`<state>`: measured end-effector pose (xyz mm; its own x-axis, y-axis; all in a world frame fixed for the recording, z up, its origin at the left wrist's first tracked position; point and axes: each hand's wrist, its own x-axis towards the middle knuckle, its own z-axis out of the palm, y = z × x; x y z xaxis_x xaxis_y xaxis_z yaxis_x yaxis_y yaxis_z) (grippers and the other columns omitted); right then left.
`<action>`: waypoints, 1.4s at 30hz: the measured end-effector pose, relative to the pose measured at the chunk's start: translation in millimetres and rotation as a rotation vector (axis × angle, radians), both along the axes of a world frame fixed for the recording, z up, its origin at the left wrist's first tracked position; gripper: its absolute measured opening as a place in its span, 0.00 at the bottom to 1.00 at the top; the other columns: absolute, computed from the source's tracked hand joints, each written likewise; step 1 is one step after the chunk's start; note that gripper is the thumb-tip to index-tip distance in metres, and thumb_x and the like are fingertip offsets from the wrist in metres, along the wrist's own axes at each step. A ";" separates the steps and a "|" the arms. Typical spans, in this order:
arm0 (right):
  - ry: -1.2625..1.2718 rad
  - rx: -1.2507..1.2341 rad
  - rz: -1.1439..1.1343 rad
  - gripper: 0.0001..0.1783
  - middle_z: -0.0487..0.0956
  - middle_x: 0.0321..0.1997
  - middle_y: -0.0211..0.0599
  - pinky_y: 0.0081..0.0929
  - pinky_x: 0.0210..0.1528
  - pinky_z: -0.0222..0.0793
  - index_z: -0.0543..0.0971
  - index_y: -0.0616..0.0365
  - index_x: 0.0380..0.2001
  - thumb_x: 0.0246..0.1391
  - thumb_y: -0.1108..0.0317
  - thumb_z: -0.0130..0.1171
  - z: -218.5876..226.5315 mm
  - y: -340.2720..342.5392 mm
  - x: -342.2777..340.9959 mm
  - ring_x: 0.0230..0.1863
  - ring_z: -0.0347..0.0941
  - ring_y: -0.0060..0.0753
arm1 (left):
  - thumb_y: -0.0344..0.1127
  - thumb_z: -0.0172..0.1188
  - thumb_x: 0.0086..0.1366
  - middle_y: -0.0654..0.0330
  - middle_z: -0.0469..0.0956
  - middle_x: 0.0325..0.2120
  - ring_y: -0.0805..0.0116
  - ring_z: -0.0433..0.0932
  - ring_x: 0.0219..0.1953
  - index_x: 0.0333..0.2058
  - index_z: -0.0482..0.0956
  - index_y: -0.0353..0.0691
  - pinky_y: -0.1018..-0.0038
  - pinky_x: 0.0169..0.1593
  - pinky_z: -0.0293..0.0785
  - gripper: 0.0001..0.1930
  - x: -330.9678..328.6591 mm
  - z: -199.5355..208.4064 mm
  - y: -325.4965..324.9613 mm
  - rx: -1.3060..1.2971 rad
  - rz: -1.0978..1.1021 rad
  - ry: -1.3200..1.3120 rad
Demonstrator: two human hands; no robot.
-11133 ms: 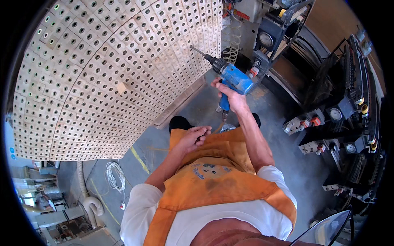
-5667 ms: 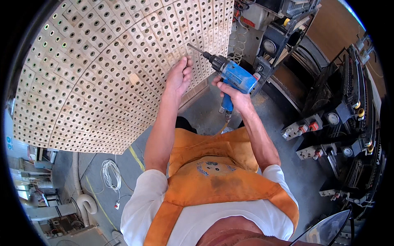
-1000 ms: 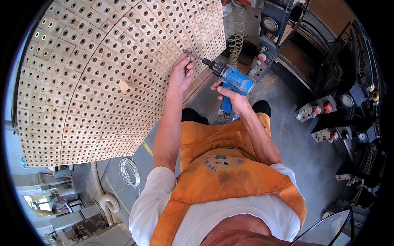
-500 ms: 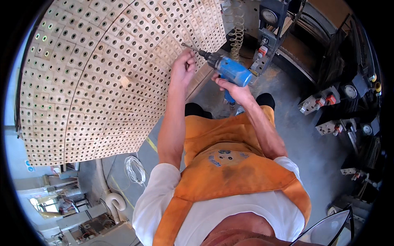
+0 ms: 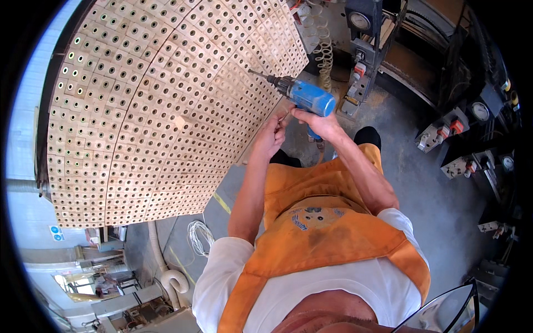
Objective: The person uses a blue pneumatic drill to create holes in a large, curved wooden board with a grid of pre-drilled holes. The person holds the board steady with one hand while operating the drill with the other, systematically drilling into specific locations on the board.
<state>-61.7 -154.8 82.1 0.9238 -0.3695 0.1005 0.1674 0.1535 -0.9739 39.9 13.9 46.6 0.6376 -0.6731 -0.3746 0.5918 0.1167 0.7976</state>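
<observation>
Pale wooden panel (image 5: 145, 145), pierced by rows of dark round holes, is filling the upper left of the frame, a small wooden block (image 5: 180, 122) sitting on its face. Near the centre, the bare left hand (image 5: 270, 137) is hovering with bent fingers; whether they are pinching anything, I cannot tell. Just right, the bare right hand (image 5: 321, 124) is gripping the blue pistol-shaped drill (image 5: 312, 97), its thin metal bit (image 5: 260, 74) pointing up-left across the panel.
</observation>
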 end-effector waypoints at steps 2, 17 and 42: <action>0.018 0.013 0.001 0.13 0.81 0.39 0.30 0.22 0.36 0.72 0.79 0.58 0.43 0.52 0.71 0.63 -1.0 -1.9 -0.7 0.38 0.75 0.21 | 0.40 0.43 0.73 0.63 0.72 0.27 0.83 0.58 0.16 0.44 0.71 0.37 0.86 0.16 0.52 0.13 -2.8 8.5 -3.1 0.047 -0.040 -0.066; 0.011 0.344 0.147 0.14 0.80 0.43 0.34 0.23 0.35 0.70 0.77 0.58 0.43 0.51 0.72 0.63 -5.2 -10.7 -40.3 0.45 0.77 0.29 | 0.38 0.50 0.70 0.67 0.72 0.29 0.84 0.58 0.17 0.45 0.73 0.37 0.87 0.17 0.53 0.12 59.4 50.4 -7.0 -0.229 0.128 -0.097; 0.042 0.421 0.047 0.11 0.80 0.40 0.31 0.23 0.36 0.69 0.76 0.57 0.41 0.53 0.73 0.59 -26.5 15.7 -2.7 0.44 0.77 0.27 | 0.36 0.50 0.70 0.64 0.72 0.30 0.80 0.66 0.24 0.41 0.72 0.36 0.87 0.21 0.60 0.09 66.4 -3.3 -18.4 -0.105 0.226 0.127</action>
